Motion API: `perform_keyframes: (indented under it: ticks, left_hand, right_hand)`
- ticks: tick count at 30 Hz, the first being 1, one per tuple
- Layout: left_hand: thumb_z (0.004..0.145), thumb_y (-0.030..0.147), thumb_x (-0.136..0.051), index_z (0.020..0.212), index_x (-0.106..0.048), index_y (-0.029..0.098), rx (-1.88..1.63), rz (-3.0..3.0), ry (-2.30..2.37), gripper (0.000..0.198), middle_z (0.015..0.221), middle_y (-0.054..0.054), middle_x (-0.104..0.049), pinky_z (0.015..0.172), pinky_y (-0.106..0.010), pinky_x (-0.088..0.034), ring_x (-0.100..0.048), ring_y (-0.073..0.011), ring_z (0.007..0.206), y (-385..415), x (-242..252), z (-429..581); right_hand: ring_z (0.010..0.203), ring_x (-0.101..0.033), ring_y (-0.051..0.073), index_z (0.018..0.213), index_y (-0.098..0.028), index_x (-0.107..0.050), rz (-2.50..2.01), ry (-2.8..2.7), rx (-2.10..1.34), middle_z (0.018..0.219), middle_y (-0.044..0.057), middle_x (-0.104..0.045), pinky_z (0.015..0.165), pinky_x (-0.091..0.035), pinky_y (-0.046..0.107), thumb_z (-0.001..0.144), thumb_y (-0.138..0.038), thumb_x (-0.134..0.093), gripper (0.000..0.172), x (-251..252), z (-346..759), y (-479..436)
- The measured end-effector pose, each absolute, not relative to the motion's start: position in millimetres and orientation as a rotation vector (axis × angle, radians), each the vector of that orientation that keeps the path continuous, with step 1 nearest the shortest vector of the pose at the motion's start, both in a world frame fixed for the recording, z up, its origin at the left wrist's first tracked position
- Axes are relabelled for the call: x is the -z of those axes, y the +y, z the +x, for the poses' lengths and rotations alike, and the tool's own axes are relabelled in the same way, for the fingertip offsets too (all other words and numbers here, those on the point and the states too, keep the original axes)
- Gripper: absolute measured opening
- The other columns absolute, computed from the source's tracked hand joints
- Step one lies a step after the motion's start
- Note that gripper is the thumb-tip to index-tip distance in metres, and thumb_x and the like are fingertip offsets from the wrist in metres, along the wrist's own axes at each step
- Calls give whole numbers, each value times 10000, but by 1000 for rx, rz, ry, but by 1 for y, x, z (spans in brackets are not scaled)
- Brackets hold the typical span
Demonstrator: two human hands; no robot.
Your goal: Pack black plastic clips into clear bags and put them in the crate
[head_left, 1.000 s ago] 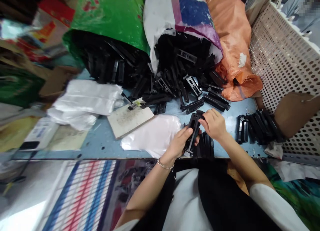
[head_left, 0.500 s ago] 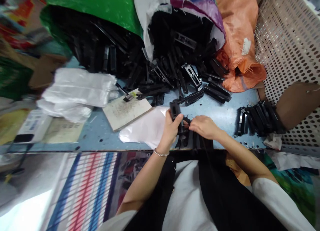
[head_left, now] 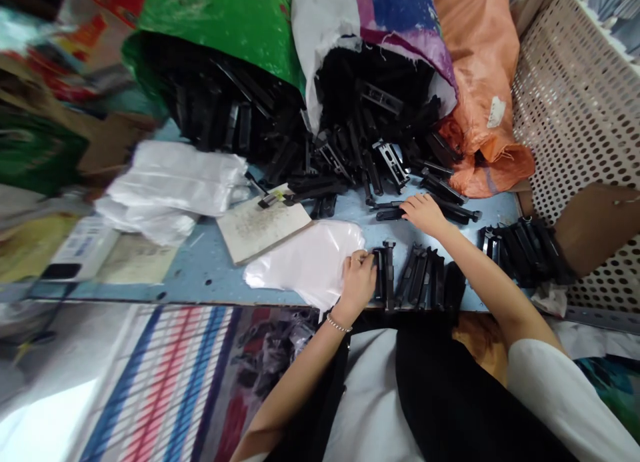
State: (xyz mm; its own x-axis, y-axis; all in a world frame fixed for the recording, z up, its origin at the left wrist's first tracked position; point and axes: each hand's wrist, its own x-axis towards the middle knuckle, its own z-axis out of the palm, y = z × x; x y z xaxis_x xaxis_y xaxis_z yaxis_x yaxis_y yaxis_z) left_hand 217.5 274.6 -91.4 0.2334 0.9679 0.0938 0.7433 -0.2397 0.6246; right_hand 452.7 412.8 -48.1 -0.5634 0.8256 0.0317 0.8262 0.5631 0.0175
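Near the table's front edge my left hand point(head_left: 359, 277) has its fingers curled against the leftmost long black part point(head_left: 379, 275), with the fingertips partly hidden. That part belongs to a row of several black parts point(head_left: 419, 275) with metal fittings, lying side by side. Farther back, my right hand point(head_left: 423, 212) has its fingers closed over the right end of another long black part point(head_left: 389, 214), which lies crosswise on the table. Under and beside my left hand is a flat white plastic bag point(head_left: 305, 259).
Green point(head_left: 220, 15) and white-purple point(head_left: 325, 22) sacks spill black parts at the back. An orange sack point(head_left: 480, 69) and a perforated crate point(head_left: 570, 102) stand right, near another group of black parts point(head_left: 525, 249). Plastic bags point(head_left: 175, 179) and a stained board point(head_left: 265, 225) lie left.
The black part my hands held together is no longer raised between them. My left hand has lowered to the row, while my right hand has moved away to a part farther back.
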Motion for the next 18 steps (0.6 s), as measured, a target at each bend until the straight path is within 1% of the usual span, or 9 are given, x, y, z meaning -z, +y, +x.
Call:
perform_keyframes:
  ticks: [2,4,6,9,11,12,14,16,18]
  left_hand:
    - [889,168,-504,1249,-628,113,-648,2100,1526,384,1219,-204,-552,1015,-514,-414,-524,-316,1104,279,95,216]
    - [905,191,-494,1273,-607,116,-717,2040,1458,392,1213,-194,-560,1048,-508,-401,-514,-309,1151,286,95,218]
    - [941,298,-495,1328,-552,119,-854,1846,1384,430,1245,-190,-553,1056,-487,-413,-524,-289,1176,296,88,224]
    - [920,518,-534,1444,-397,157,-1068,1483,1128,651,1387,-184,-484,1046,-429,-446,-527,-261,1237,314,63,236]
    - [878,562,-585,1405,-419,184,-1149,1339,977,669,1392,-154,-501,1055,-394,-443,-521,-250,1263,323,40,241]
    - [862,557,-616,1348,-468,187,-1160,1295,951,629,1340,-135,-546,1034,-374,-457,-547,-241,1225,325,30,242]
    - [853,554,-636,1195,-554,173,-1115,1182,942,518,1141,-98,-634,880,-325,-524,-630,-198,990,323,12,241]
    - [838,579,-646,1065,-578,158,-1019,1029,891,483,961,-64,-642,666,-274,-526,-604,-141,731,316,1,240]
    - [800,615,-670,976,-571,147,-921,882,832,509,835,-38,-616,543,-245,-486,-551,-113,608,307,-2,242]
  right_hand:
    - [1041,-502,308,1140,-89,-646,-1497,-2659,-79,1120,167,-625,883,-363,419,922,-228,-608,262,52,461,404]
    - [1030,-516,292,1097,-99,-647,-1506,-2470,-244,1095,156,-628,901,-390,416,912,-239,-622,233,54,465,394]
    - [996,-541,263,1061,-120,-632,-1449,-2208,-444,1040,130,-626,901,-422,407,926,-280,-600,211,52,461,382]
    - [918,-585,208,1087,-154,-589,-1236,-1910,-835,988,79,-624,832,-475,358,963,-385,-536,268,36,443,357]
    - [896,-604,186,1093,-169,-588,-1093,-1897,-1018,991,63,-632,804,-488,331,968,-446,-525,310,18,432,341]
    - [885,-608,180,1063,-172,-600,-1060,-1919,-1045,977,60,-636,801,-487,325,977,-463,-510,316,8,428,334]
    - [856,-604,172,985,-177,-609,-1105,-1901,-942,926,58,-631,798,-480,326,1010,-485,-440,352,-9,427,326]
    - [843,-583,182,941,-183,-591,-1205,-1850,-700,881,65,-609,801,-467,348,1031,-527,-359,425,-21,428,324]
    - [857,-551,210,896,-189,-561,-1277,-1876,-444,859,81,-582,812,-445,377,1009,-607,-340,487,-25,426,327]
